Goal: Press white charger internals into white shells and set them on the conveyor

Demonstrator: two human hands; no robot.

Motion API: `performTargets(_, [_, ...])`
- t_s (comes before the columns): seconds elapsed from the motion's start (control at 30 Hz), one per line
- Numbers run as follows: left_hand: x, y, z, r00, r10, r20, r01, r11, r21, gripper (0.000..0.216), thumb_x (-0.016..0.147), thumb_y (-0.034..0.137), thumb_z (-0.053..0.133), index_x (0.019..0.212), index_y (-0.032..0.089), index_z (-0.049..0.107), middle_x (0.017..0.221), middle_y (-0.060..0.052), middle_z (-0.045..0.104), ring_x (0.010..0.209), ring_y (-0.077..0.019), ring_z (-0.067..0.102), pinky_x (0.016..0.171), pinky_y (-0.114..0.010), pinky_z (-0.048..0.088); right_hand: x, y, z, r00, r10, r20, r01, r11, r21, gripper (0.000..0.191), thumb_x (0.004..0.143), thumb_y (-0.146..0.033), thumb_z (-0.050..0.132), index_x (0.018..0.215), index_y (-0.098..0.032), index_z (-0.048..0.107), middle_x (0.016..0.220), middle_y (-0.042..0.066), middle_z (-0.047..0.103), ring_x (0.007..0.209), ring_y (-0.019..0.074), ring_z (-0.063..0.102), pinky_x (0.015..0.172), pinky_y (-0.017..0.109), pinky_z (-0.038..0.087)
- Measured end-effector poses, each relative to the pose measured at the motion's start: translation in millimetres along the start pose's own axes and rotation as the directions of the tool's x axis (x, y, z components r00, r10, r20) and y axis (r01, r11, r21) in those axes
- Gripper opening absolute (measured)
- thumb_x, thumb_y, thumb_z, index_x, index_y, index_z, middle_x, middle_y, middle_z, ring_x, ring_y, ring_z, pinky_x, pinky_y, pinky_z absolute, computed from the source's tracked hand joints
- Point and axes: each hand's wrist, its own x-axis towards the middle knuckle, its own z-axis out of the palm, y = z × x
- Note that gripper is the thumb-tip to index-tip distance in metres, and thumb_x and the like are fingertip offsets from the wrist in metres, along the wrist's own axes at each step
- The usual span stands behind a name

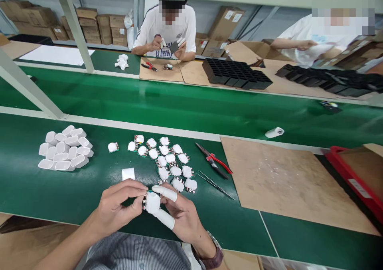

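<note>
Between my two hands, above the table's near edge, is a small circuit board with a white pad [153, 203] on its face. My left hand [118, 206] pinches its left side, where metal contacts stick out. My right hand [179, 212], with white finger cots on thumb and forefinger, grips the other side. Just beyond lie several similar white-padded circuit boards [176, 171] in a loose group, with a lone board [113, 147] to their left. A white square of sheet [128, 174] rests near my left hand.
Several white oval housings [62, 147] stand bunched at the left. Red-handled pliers [213, 160] and tweezers [215, 185] lie right of the boards, beside a cardboard sheet [278, 178] and a red bin [353, 182]. A white housing [274, 132] lies on the green belt [179, 102]. Two people work opposite.
</note>
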Motion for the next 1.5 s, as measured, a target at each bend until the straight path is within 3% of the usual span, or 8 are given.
performTargets(0.27, [-3, -10, -13, 0.997, -0.037, 0.069, 0.035, 0.999, 0.033, 0.031, 0.099, 0.010, 0.061, 0.124, 0.024, 0.072, 0.117, -0.009, 0.077, 0.104, -0.0215, 0.076, 0.089, -0.034, 0.066, 4, -1, -4, 0.985, -0.163, -0.054, 0.141, 0.947, -0.288, 0.054, 0.084, -0.013, 0.082, 0.131, -0.037, 0.073, 0.121, 0.008, 0.070, 0.108, 0.0262, 0.068, 0.095, 0.044, 0.059])
performTargets(0.4, [-2, -33, -37, 0.967, -0.201, 0.155, 0.128, 0.914, 0.384, 0.059, 0.095, 0.033, 0.074, 0.150, 0.028, 0.054, 0.143, -0.012, 0.063, 0.129, -0.0310, 0.063, 0.103, -0.049, 0.059, 3, 4, -14, 0.967, -0.238, -0.090, 0.182, 0.894, -0.409, 0.059, 0.087, -0.011, 0.079, 0.138, -0.038, 0.068, 0.125, 0.007, 0.071, 0.111, 0.0259, 0.068, 0.095, 0.043, 0.058])
performTargets(0.5, [-5, -57, -49, 0.919, -0.319, 0.233, 0.146, 0.821, 0.551, 0.065, 0.085, 0.044, 0.083, 0.143, 0.026, 0.060, 0.132, -0.011, 0.066, 0.121, -0.0337, 0.063, 0.097, -0.052, 0.060, 4, 5, -19, 0.954, -0.271, -0.127, 0.182, 0.862, -0.473, 0.060, 0.086, -0.011, 0.079, 0.139, -0.037, 0.067, 0.126, 0.007, 0.071, 0.112, 0.0263, 0.068, 0.096, 0.042, 0.057])
performTargets(0.6, [-7, -70, -47, 0.878, -0.375, 0.298, 0.213, 0.863, 0.459, 0.039, 0.095, 0.031, 0.071, 0.133, 0.026, 0.064, 0.117, -0.007, 0.069, 0.108, -0.0266, 0.067, 0.094, -0.045, 0.060, 6, 3, -18, 0.945, -0.304, -0.118, 0.202, 0.830, -0.521, 0.062, 0.086, -0.009, 0.079, 0.141, -0.036, 0.066, 0.126, 0.008, 0.071, 0.113, 0.0272, 0.068, 0.099, 0.044, 0.056])
performTargets(0.87, [-2, -70, -31, 0.905, -0.272, 0.327, 0.325, 0.938, -0.120, 0.047, 0.093, 0.026, 0.074, 0.135, 0.022, 0.056, 0.128, -0.014, 0.067, 0.114, -0.0258, 0.069, 0.095, -0.038, 0.059, 15, 10, -3, 0.949, -0.306, -0.077, 0.236, 0.850, -0.471, 0.063, 0.089, -0.007, 0.075, 0.144, -0.038, 0.062, 0.129, 0.008, 0.067, 0.116, 0.0257, 0.067, 0.098, 0.042, 0.061])
performTargets(1.03, [-8, -71, -25, 0.890, -0.254, 0.377, 0.268, 0.963, 0.017, 0.054, 0.094, 0.025, 0.072, 0.144, 0.028, 0.053, 0.138, -0.012, 0.061, 0.124, -0.0267, 0.064, 0.104, -0.041, 0.054, 20, 23, 10, 0.967, -0.250, -0.052, 0.220, 0.919, -0.326, 0.053, 0.095, -0.014, 0.071, 0.142, -0.035, 0.061, 0.132, 0.009, 0.061, 0.111, 0.0219, 0.070, 0.085, 0.034, 0.068])
performTargets(1.23, [-13, -73, -24, 0.868, -0.363, 0.339, 0.354, 0.931, 0.091, 0.056, 0.092, 0.027, 0.074, 0.142, 0.032, 0.050, 0.135, -0.006, 0.066, 0.122, -0.0253, 0.066, 0.104, -0.041, 0.055, 22, 13, 2, 0.939, -0.329, 0.103, 0.320, 0.721, -0.614, 0.063, 0.097, -0.008, 0.066, 0.152, -0.034, 0.050, 0.133, 0.010, 0.063, 0.121, 0.0243, 0.065, 0.100, 0.042, 0.063])
performTargets(1.5, [-14, -79, -23, 0.926, -0.188, 0.327, 0.165, 0.982, 0.097, 0.054, 0.097, 0.016, 0.063, 0.147, 0.029, 0.047, 0.140, -0.010, 0.061, 0.130, -0.0258, 0.058, 0.110, -0.046, 0.050, 28, 3, -1, 0.924, -0.300, 0.236, 0.377, 0.620, -0.688, 0.064, 0.099, -0.008, 0.062, 0.156, -0.031, 0.044, 0.137, 0.012, 0.063, 0.126, 0.0249, 0.064, 0.106, 0.042, 0.060])
